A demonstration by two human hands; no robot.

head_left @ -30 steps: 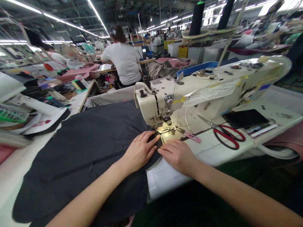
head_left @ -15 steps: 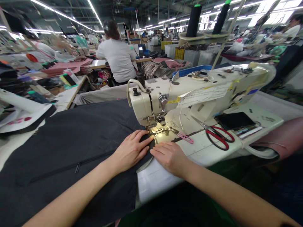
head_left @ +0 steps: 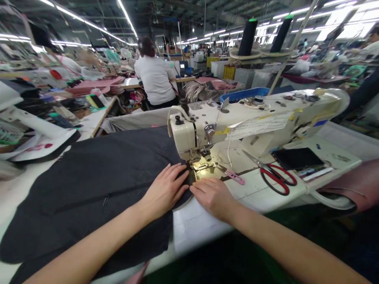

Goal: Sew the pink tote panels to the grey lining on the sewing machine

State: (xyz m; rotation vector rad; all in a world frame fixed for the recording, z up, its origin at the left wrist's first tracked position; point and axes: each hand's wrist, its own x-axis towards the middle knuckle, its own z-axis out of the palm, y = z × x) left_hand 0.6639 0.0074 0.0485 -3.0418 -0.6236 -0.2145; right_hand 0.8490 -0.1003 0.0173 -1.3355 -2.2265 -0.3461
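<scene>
A large dark grey fabric panel with a zipper lies across the white table. Its right edge runs under the presser foot of a cream sewing machine. My left hand lies flat on the fabric, fingers stretched toward the needle. Beside it, my right hand rests palm down at the fabric's edge in front of the foot, fingers extended and together.
Red-handled scissors and a pink clip tool lie right of the needle. A black tablet sits beyond them. Two black thread cones stand behind the machine. A person in a white shirt sits at a far table with pink fabric piles.
Both hands stay on the fabric at the needle, and the fabric's near edge has shifted slightly under them. The camera view has swung a little.
</scene>
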